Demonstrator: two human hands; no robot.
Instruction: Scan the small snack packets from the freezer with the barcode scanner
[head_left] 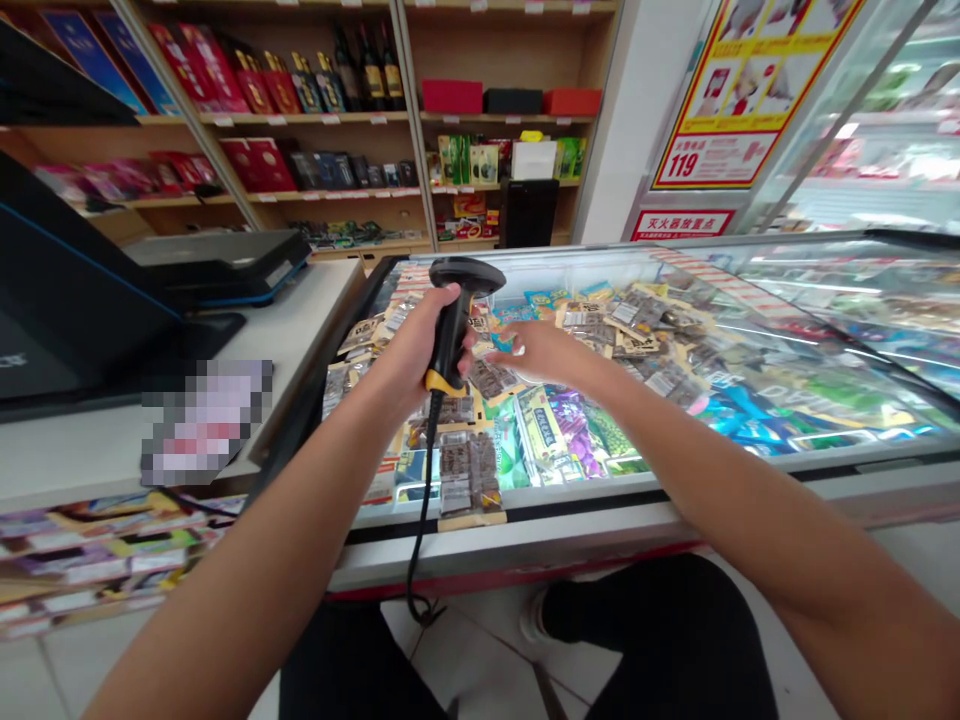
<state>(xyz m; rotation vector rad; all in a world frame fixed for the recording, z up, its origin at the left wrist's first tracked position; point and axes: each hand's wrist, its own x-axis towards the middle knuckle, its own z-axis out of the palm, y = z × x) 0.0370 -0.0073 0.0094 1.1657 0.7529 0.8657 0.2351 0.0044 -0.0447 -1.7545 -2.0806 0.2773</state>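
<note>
Our left hand (416,345) grips the scanner (454,320); right hand (540,352), fingers loosely spread, hovers over packets (465,470). We'd best aim squarely.

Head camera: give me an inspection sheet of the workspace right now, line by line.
Surface: glass lid of the chest freezer, shut, with reflections.
Job's things: black barcode scanner with yellow trim, upright, head pointing right.
Clutter: packaged goods lie packed under the glass; snack packets sit in a rack at lower left.
Grippers: left hand is wrapped round the scanner's handle; right hand hovers flat over the glass, holding nothing.
Cables: black cable hangs from the scanner down to the floor.
Surroundings: white counter with a black register; wooden shelves of boxes and bottles; red and yellow poster.
</note>
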